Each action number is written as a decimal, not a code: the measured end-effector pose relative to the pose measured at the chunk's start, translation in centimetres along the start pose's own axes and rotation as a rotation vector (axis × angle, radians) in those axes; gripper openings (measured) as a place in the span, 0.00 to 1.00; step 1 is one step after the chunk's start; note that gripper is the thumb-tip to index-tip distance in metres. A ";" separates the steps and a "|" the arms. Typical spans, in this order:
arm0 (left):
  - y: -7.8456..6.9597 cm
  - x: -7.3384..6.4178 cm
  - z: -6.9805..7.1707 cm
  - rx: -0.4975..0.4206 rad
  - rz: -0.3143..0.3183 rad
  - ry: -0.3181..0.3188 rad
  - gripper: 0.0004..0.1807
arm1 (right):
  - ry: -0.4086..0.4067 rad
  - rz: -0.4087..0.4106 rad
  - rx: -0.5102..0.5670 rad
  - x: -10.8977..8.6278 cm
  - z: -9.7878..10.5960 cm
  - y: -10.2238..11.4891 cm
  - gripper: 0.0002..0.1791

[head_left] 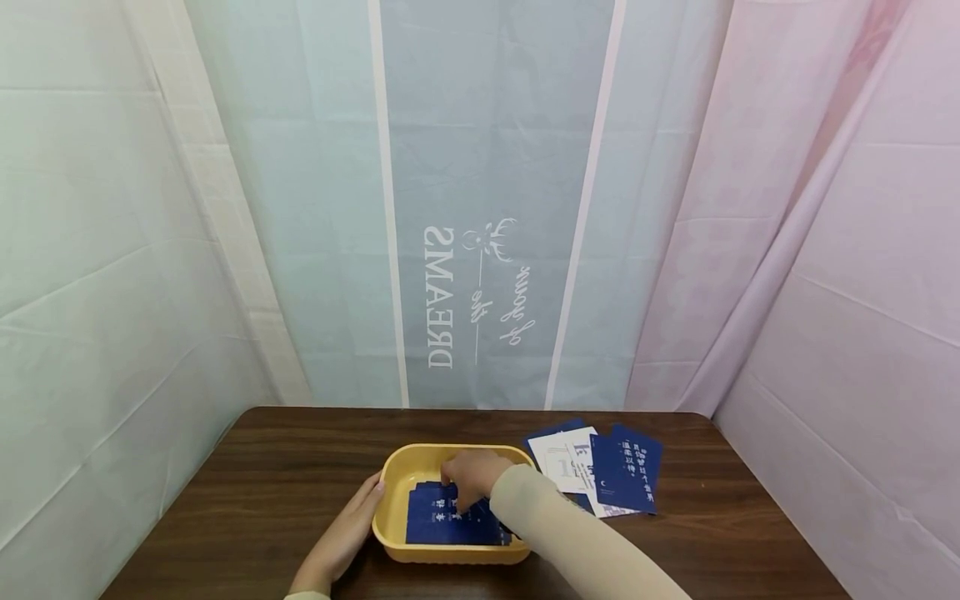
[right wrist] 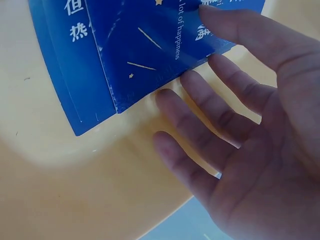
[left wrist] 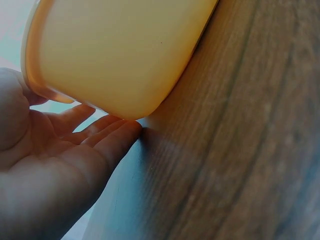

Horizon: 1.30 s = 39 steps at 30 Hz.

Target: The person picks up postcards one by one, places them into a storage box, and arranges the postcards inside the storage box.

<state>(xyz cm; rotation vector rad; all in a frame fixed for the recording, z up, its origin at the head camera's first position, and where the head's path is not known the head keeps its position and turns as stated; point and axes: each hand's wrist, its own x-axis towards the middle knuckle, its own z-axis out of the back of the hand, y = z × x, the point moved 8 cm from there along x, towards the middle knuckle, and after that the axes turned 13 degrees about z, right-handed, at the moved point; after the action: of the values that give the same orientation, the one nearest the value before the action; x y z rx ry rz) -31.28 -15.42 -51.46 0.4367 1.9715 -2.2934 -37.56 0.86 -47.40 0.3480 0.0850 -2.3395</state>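
A yellow plastic basin (head_left: 450,553) stands on the table, with a stack of dark blue cards (head_left: 431,531) inside that carry white print. My left hand (head_left: 347,525) holds its left side, thumb at the rim and fingers against the outer wall. In the left wrist view those fingers (left wrist: 117,137) touch the wall low down, close to the tabletop. My right hand (head_left: 474,475) reaches into the basin over the cards. The right wrist view has its thumb over a blue card (right wrist: 145,55) and its spread fingers (right wrist: 192,117) along the card's edge.
Right of the basin, several blue and white cards lie overlapping, a blue card (head_left: 628,469) on top and a white card (head_left: 558,461) beside it. The dark wooden table (head_left: 277,475) ends at hanging cloth (head_left: 480,167) at the back and sides.
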 end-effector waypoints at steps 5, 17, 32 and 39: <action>0.1 0.1 0.0 -0.011 0.016 0.005 0.41 | -0.002 -0.005 0.000 -0.2 0.2 0.2 0.23; 0.2 0.0 -0.2 -0.029 -0.003 0.020 0.38 | 0.013 -0.016 -0.009 -0.7 0.6 0.5 0.22; 0.1 0.1 -0.1 -0.025 -0.001 0.017 0.37 | -0.050 0.073 0.071 -3.3 2.7 0.4 0.15; 0.2 0.3 -0.1 0.005 0.010 0.019 0.38 | -0.132 0.101 0.074 -4.8 3.2 -1.3 0.14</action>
<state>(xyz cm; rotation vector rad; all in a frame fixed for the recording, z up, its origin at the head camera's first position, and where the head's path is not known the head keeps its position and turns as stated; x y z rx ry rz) -31.49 -15.29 -51.72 0.4689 1.9683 -2.2967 -35.91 4.50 -43.06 0.2282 -0.0807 -2.2631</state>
